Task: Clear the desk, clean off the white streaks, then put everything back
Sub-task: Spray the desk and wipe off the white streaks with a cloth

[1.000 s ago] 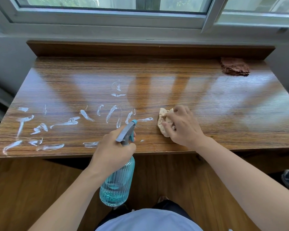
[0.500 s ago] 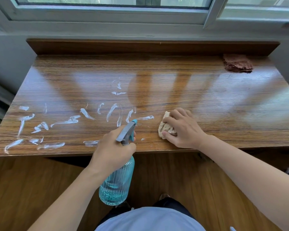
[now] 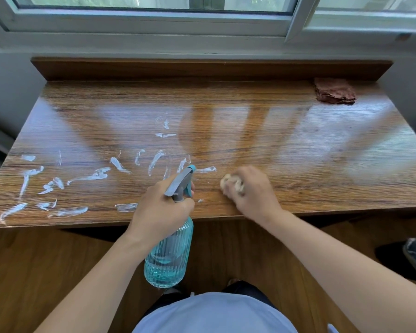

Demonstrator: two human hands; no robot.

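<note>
Wood-grain brown, the desk (image 3: pixel 250 121) is standing under a window and is shining with reflected light. White streaks (image 3: pixel 99 175) are lying over its left half, from the left edge to about the middle. The left hand (image 3: pixel 161 209) is gripping the neck of a spray bottle (image 3: pixel 169 255) of ribbed blue-green glass; the bottle is hanging in front of the near edge, and its grey trigger head is pointing toward the streaks. The right hand (image 3: pixel 252 191), blurred, is holding a crumpled beige cloth (image 3: pixel 232 182) and pressing it on the desk just right of the nearest streak. A folded brown cloth (image 3: pixel 335 91) is lying at the far right corner, well apart from both hands.
</note>
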